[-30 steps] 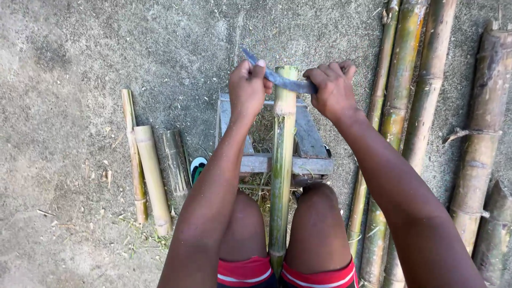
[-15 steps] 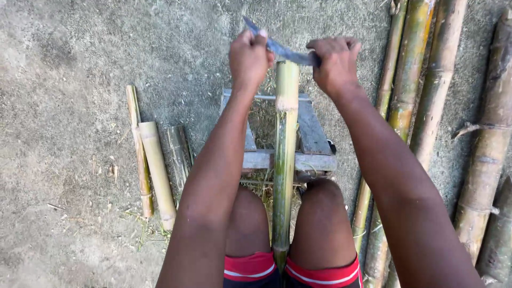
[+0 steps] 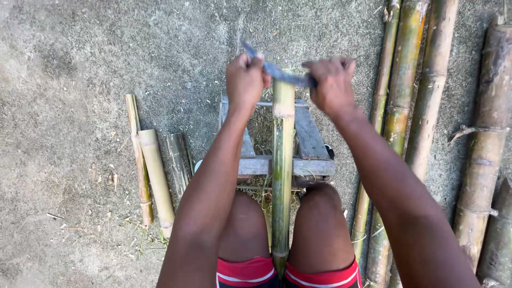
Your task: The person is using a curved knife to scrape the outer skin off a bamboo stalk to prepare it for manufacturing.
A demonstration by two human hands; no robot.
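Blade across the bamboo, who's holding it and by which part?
Both hands hold the blade: left hand at one end, right hand at the other.

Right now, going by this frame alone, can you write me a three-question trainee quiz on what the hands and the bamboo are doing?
1. True or false: both hands grip the same blade.
2. Where does the blade rest? A) on the ground B) across the top end of the upright bamboo pole C) on the wooden frame
3. The pole's lower end passes between the person's ____.

Key:
1. True: the left hand and right hand each hold one end.
2. B.
3. Knees; short cut bamboo pieces lie off to the left on the ground.
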